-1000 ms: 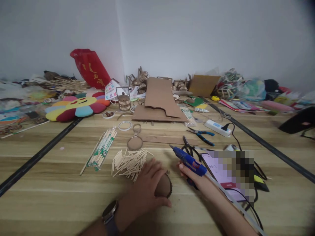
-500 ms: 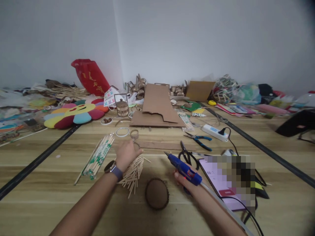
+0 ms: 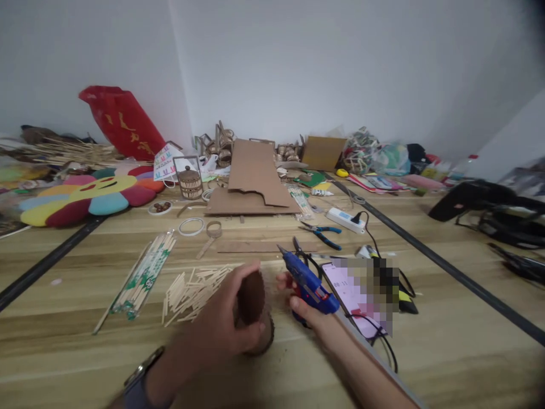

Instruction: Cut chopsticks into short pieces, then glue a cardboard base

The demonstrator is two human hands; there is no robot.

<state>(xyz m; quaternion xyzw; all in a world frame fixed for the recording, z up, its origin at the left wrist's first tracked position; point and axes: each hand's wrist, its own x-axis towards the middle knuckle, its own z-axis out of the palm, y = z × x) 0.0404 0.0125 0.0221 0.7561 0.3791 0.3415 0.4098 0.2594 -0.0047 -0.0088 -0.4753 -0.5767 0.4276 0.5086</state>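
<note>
My left hand (image 3: pixel 221 324), wearing a watch, is wrapped round a brown round cardboard piece (image 3: pixel 252 295). The piece is tilted, and its lower part is hidden by my fingers. Just under it, a dark brown round piece (image 3: pixel 267 336) rests on the table; whether the two touch is unclear. In my right hand (image 3: pixel 313 315) is a blue glue gun (image 3: pixel 307 279), its nozzle pointing up and left. Loose short wooden sticks (image 3: pixel 193 292) lie in a pile beyond my left hand. A cardboard ring with a strip (image 3: pixel 213 229) lies farther back.
Bagged sticks (image 3: pixel 147 272) lie left, beside a white ring (image 3: pixel 191 226). Black scissors (image 3: pixel 300 250), pliers (image 3: pixel 326 232), a phone (image 3: pixel 351 295) and a power strip (image 3: pixel 346 219) are on the right. Cardboard sheets (image 3: pixel 253 170) and a small basket (image 3: pixel 189 183) stand behind.
My left hand has come back from the cardboard rings to the round brown piece, now holding a round cardboard piece. The view has shifted right. The glue gun stays in my right hand.
</note>
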